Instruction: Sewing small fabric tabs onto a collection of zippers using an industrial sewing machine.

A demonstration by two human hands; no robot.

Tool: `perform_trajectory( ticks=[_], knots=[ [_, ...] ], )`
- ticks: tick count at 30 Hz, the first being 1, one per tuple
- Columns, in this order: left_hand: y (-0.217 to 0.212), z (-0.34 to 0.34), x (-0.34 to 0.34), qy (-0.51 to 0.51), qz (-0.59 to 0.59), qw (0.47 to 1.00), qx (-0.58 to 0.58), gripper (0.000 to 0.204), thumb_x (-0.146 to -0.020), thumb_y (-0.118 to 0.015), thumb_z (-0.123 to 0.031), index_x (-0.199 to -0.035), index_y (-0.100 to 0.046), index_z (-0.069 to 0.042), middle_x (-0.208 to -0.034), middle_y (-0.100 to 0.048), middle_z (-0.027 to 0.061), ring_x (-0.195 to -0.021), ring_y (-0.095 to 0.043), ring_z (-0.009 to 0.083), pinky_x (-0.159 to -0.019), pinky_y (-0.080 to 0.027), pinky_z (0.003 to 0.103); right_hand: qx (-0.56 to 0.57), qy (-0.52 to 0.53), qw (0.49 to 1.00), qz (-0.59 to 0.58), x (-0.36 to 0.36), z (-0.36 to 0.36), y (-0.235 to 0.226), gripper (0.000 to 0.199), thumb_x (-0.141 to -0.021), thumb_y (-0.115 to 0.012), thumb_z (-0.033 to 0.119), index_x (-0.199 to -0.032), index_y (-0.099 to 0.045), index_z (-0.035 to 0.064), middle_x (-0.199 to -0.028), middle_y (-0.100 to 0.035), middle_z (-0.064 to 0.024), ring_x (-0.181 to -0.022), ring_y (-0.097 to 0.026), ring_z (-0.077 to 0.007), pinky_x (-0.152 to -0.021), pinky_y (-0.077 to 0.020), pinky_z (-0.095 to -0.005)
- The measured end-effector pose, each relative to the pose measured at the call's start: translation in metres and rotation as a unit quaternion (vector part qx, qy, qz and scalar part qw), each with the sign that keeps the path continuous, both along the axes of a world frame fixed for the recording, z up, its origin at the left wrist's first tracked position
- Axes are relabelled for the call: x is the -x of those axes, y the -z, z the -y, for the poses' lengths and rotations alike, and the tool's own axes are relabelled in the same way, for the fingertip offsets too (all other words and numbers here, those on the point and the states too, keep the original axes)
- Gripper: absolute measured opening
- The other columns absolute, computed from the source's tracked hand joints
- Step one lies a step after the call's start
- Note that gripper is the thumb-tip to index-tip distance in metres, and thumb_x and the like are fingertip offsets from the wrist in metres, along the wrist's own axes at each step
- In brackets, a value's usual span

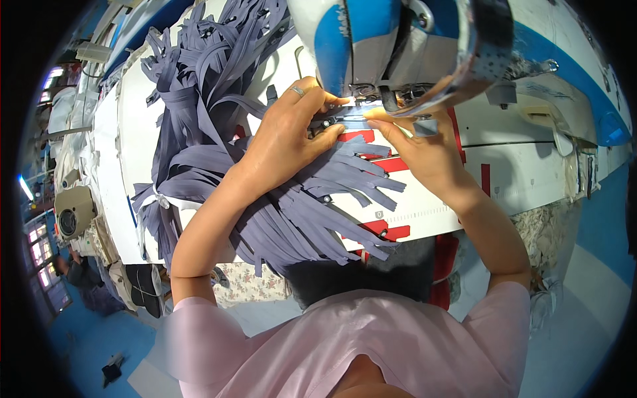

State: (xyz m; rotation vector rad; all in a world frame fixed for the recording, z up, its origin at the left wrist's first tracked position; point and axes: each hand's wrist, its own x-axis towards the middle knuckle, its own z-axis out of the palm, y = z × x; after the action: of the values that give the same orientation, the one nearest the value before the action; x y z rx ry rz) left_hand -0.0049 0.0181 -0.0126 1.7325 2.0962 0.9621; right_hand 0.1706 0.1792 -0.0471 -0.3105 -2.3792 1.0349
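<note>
A grey-blue zipper point(352, 120) with a dark slider lies flat under the lit needle area of a white and blue sewing machine point(330, 40). On its left end the thumb and fingers of my left hand point(292, 126) are closed, a ring on one finger. My right hand point(421, 149) pinches the zipper's right end near the presser foot, fingertips together. Below my left hand, a fan of loose zippers point(298, 219) spreads across the machine table point(424, 209). The needle itself is hard to make out.
More grey-blue zippers point(199, 113) pile up at the far left of the table, several with black sliders. A white tie point(162, 199) binds one bunch. Red tape strips point(398, 164) mark the tabletop. Floral fabric point(255, 284) hangs below the front edge. Another person point(89, 282) is far left.
</note>
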Motion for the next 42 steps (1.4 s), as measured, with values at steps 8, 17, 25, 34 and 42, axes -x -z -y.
perform_trajectory(
  ticks=[8, 17, 25, 34, 42],
  knots=[
    [-0.005, 0.007, 0.000, -0.018, 0.032, 0.999, 0.002, 0.032, -0.082, -0.076, -0.006, -0.111, -0.063, -0.003, -0.103, -0.057, 0.0112, -0.094, -0.062, 0.0265, -0.082, -0.051, 0.036, -0.060, -0.002, 0.998, -0.002, 0.003, 0.001, -0.009, 0.015, -0.078, -0.082, 0.006, -0.090, -0.072, 0.0056, -0.091, -0.056, -0.0050, -0.084, -0.054, -0.0259, -0.071, -0.0436, -0.0384],
    [-0.001, 0.011, 0.006, -0.034, 0.047, 0.998, -0.009, 0.026, -0.079, -0.080, -0.008, -0.099, -0.064, 0.000, -0.106, -0.059, 0.0129, -0.092, -0.064, 0.0278, -0.081, -0.054, 0.035, -0.098, -0.016, 0.994, -0.034, 0.006, 0.002, -0.012, 0.019, -0.078, -0.083, 0.007, -0.091, -0.069, 0.0074, -0.089, -0.068, -0.0090, -0.080, -0.067, -0.0272, -0.071, -0.0531, -0.0366],
    [0.008, 0.009, 0.002, -0.042, 0.070, 0.995, -0.063, 0.019, -0.083, -0.078, -0.008, -0.094, -0.063, -0.004, -0.104, -0.058, 0.0094, -0.089, -0.064, 0.0247, -0.077, -0.054, 0.033, -0.213, 0.020, 0.976, 0.028, -0.003, 0.000, -0.002, 0.015, -0.086, -0.075, 0.006, -0.101, -0.073, 0.0088, -0.094, -0.074, -0.0025, -0.084, -0.070, -0.0175, -0.078, -0.0534, -0.0307],
    [0.007, 0.012, 0.006, -0.043, 0.045, 0.996, -0.070, 0.019, -0.081, -0.078, -0.006, -0.092, -0.063, -0.001, -0.103, -0.056, 0.0124, -0.091, -0.061, 0.0281, -0.077, -0.052, 0.037, -0.067, 0.002, 0.997, 0.040, 0.002, 0.007, -0.013, 0.013, -0.088, -0.077, 0.011, -0.098, -0.075, 0.0037, -0.090, -0.074, -0.0044, -0.078, -0.067, -0.0178, -0.073, -0.0516, -0.0319],
    [0.008, 0.011, 0.005, -0.057, 0.042, 0.993, -0.093, 0.020, -0.078, -0.080, -0.008, -0.089, -0.064, -0.003, -0.099, -0.059, 0.0111, -0.088, -0.061, 0.0282, -0.075, -0.050, 0.037, 0.025, 0.019, 0.998, 0.055, 0.002, 0.009, -0.011, 0.013, -0.087, -0.077, 0.009, -0.098, -0.074, 0.0032, -0.089, -0.072, -0.0049, -0.079, -0.065, -0.0178, -0.074, -0.0503, -0.0322]
  ],
)
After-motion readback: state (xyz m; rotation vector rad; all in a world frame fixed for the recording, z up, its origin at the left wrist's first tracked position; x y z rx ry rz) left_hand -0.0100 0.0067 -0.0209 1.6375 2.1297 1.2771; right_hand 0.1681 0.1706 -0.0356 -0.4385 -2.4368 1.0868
